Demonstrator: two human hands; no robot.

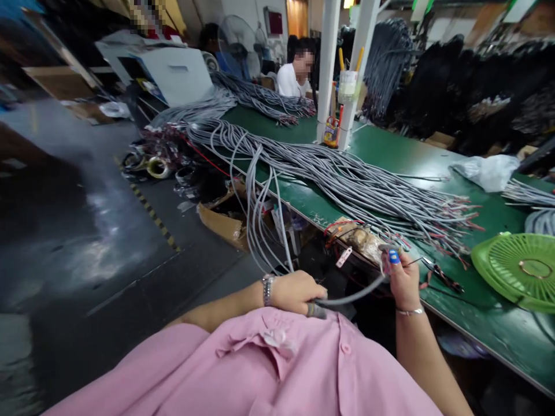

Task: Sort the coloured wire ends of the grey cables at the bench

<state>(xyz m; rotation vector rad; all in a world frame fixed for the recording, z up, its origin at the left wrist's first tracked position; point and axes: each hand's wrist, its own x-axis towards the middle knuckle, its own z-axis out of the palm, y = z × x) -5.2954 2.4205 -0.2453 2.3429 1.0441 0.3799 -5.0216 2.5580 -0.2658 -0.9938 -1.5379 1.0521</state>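
A grey cable point(358, 297) runs in a shallow curve between my two hands, just off the table's near edge. My left hand point(295, 290) is closed around it close to my pink shirt; a dark covering shows on one finger. Higher up and to the right, my right hand point(405, 283) pinches the cable near its end, where thin wires show. Blue tape wraps the right thumb. Beyond the hands, a long bundle of grey cables point(303, 153) lies along the table, with reddish wire ends at its right. Several cables loop down over the edge beside my left wrist.
The green table point(381, 144) carries a brown taped lump point(364, 240), a dark hand tool point(446, 277) and a green plastic fan cover point(515, 266). A white post point(327, 69) rises from it. A cardboard box point(223, 222) is below. Across the table sits a person point(295, 78).
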